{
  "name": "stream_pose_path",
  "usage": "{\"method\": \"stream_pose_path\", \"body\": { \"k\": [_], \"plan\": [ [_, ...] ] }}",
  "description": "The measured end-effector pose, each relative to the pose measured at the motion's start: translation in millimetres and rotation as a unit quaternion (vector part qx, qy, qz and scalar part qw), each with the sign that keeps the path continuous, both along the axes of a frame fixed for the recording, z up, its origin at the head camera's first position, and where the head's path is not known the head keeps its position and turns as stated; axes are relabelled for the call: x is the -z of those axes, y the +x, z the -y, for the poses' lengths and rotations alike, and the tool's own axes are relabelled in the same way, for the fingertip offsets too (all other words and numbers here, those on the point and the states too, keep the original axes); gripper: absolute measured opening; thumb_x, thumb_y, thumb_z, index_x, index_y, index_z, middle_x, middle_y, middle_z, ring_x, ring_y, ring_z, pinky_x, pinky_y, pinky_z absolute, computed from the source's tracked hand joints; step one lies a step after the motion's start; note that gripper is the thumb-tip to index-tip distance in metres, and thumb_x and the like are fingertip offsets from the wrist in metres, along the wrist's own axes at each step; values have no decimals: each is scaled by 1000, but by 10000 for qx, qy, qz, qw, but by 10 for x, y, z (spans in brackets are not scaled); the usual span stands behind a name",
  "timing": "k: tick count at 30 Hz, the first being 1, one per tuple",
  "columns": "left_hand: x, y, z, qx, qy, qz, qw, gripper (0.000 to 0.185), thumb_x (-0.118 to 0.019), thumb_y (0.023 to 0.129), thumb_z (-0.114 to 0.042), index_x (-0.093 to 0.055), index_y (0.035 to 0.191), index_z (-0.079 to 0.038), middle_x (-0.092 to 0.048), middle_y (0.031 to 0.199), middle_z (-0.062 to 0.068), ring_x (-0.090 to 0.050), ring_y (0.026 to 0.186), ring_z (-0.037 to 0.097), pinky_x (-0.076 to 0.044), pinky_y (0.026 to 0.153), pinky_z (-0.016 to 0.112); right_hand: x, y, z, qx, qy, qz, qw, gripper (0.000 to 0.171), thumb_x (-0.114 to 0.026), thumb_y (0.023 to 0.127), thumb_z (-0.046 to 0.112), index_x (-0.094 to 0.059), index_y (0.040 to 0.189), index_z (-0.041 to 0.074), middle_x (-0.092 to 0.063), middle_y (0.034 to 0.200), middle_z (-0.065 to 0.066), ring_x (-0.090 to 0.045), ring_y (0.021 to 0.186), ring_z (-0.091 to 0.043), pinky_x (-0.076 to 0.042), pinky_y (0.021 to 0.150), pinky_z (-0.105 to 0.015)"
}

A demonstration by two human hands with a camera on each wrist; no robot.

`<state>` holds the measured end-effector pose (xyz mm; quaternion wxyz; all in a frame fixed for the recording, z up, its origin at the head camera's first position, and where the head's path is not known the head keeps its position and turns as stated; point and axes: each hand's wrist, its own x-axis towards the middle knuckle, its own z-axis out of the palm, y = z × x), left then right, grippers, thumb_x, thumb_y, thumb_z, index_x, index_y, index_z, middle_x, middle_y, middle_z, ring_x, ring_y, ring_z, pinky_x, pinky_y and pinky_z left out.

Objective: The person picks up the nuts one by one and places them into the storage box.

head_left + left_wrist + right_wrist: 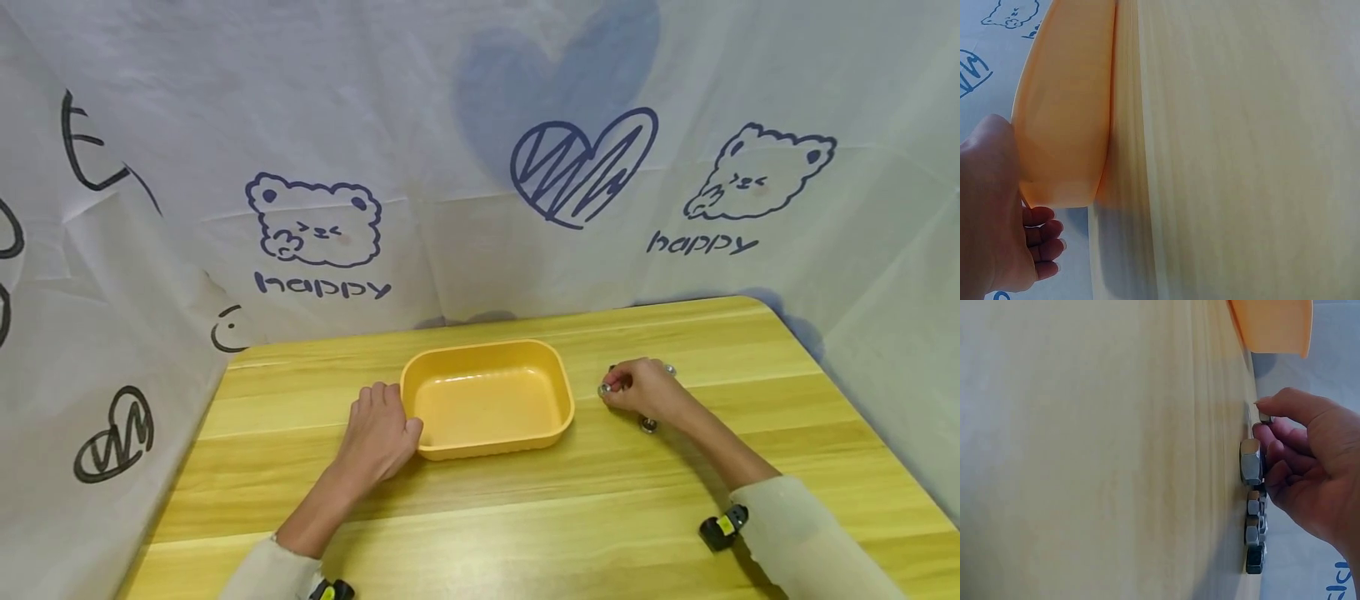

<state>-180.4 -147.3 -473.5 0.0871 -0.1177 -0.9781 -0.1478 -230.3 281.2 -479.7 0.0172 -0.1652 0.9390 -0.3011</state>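
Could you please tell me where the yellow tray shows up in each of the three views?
Head: the yellow tray sits mid-table, the left hand against its left end.
Left wrist: its outer wall fills the upper left.
Right wrist: only a corner at the top right.
Shared landmark: the wooden table.

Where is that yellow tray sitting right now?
In the head view the yellow tray sits mid-table on the wooden table, between both hands: the left hand touches its left end, the right hand is over metal nuts beside it.
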Motion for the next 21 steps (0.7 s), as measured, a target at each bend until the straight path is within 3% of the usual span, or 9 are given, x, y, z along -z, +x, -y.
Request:
{"method": "stream_pose_path", "body": {
  "k": [11,21],
  "plan": [
    [-19,7,0,-30,14,81,10000,32,-52,90,-20,-54,106,8,-47,95,15,-38,86,31,-33,79,38,-67,1,16,485,-534,510,9961,20,-80,85,18,-77,100,6,-74,87,-4,-62,77,-13,-50,66,-22],
    [-60,-13,-7,-27,-90,69,9999,23,-53,90,-20,-52,94,2,-46,89,13,-37,83,30,-30,75,35,-190,5,32,529,-1049,769,9901,23,-79,87,16,-75,104,0,-73,92,-11,-62,79,-14,-53,68,-22]
  ]
}}
